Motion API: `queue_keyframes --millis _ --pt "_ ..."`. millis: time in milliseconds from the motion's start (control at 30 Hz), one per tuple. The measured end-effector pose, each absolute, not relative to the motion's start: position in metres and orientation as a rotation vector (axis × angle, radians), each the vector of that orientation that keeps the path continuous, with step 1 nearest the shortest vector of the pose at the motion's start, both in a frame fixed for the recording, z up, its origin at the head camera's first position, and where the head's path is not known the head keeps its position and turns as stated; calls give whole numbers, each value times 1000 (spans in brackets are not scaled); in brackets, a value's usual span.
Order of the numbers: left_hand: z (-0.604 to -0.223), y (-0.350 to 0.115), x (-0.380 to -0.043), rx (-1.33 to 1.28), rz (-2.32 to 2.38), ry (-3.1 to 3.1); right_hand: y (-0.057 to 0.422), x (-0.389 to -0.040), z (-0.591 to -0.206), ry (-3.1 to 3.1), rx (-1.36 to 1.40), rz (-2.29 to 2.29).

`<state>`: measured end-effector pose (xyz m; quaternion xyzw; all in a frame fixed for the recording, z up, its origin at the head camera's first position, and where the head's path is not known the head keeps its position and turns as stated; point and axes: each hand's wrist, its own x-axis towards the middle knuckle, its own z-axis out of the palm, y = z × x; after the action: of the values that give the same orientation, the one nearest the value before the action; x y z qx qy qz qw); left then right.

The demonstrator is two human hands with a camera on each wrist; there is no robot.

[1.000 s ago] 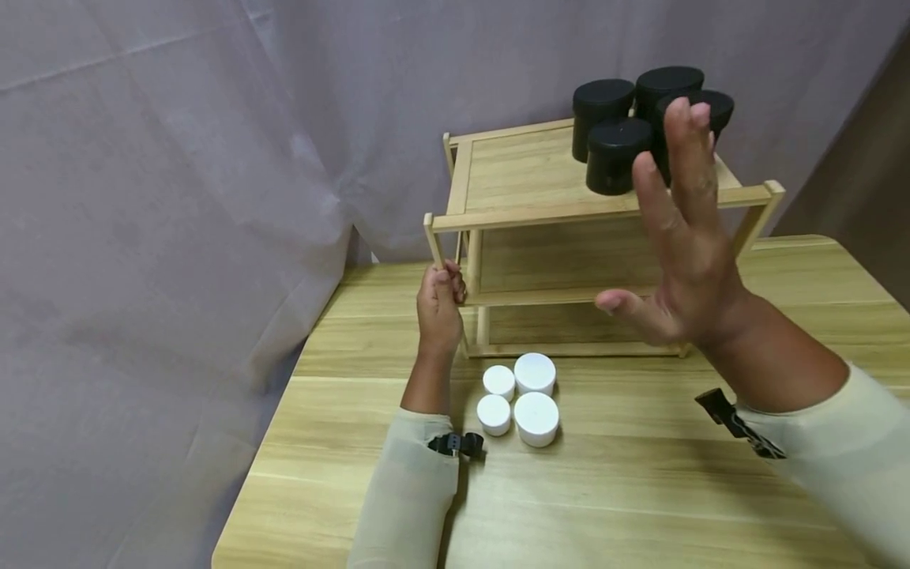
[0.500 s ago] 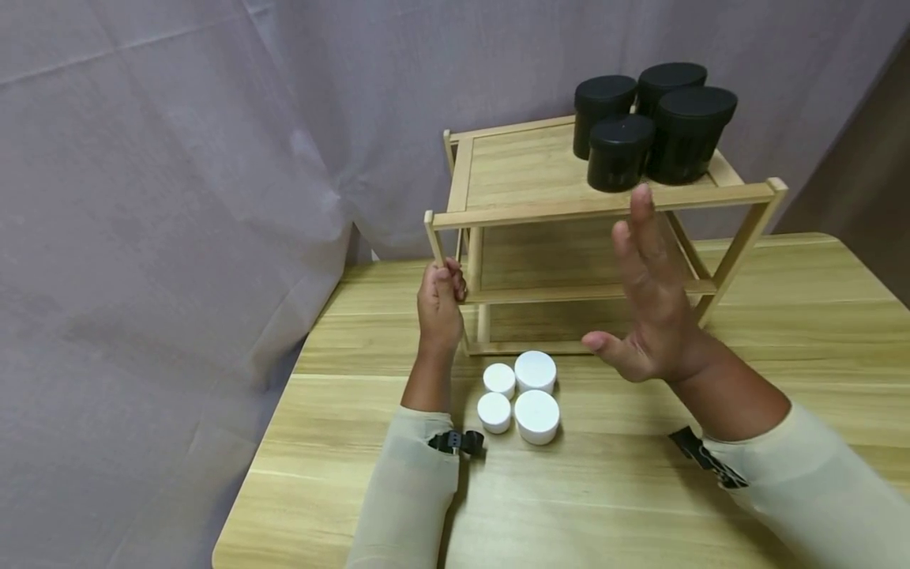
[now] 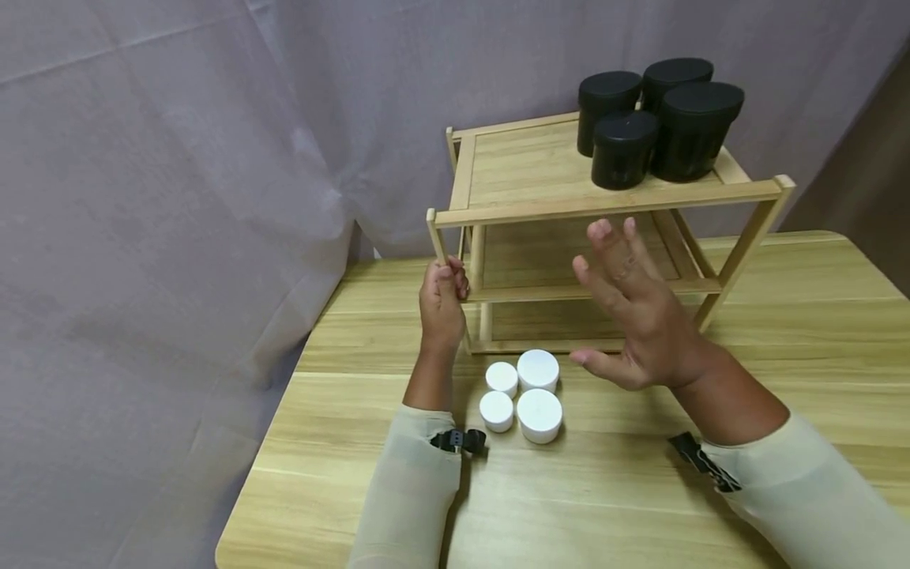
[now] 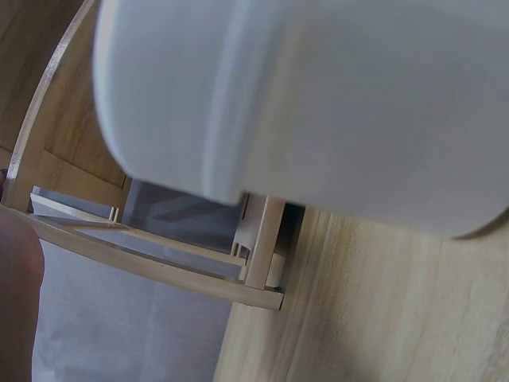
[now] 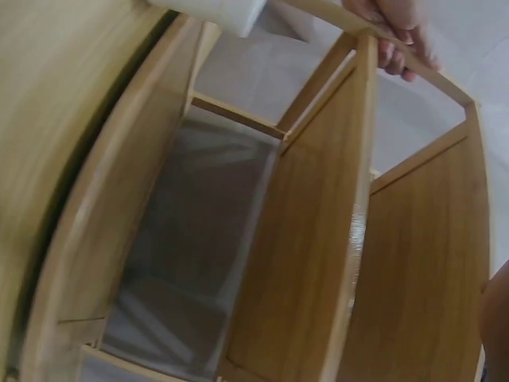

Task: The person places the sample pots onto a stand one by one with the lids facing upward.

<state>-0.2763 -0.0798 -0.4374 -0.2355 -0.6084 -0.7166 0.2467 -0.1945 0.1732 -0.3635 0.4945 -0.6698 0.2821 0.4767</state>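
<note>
My left hand (image 3: 442, 304) grips the front left post of a wooden three-tier shelf (image 3: 526, 212), its fingers curled round the wood below the top tier. In the right wrist view the same left hand (image 5: 402, 36) holds that post. My right hand (image 3: 643, 328) is held up in front of the shelf's right half, fingers spread and nothing in it. Several black lidded jars (image 3: 626, 150) stand grouped on the right of the top tier. Several white lidded jars (image 3: 539, 415), two larger and two smaller, stand on the table just right of my left wrist.
The wooden table (image 3: 341, 474) carries the shelf near its back edge. A grey cloth (image 3: 178, 197) hangs behind and along the left side. In the left wrist view a white jar (image 4: 302, 103) looms large and close to the camera.
My right hand has come down and leftward from in front of the black jars to below the top tier's front rail. The left hand keeps its grip on the post.
</note>
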Motion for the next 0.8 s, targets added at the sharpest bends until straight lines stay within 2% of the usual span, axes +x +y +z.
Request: queue_keyframes --millis 800 --pt "-435 -79 -275 -624 -1950 -1671 198 -200 -408 -2132 1278 465"
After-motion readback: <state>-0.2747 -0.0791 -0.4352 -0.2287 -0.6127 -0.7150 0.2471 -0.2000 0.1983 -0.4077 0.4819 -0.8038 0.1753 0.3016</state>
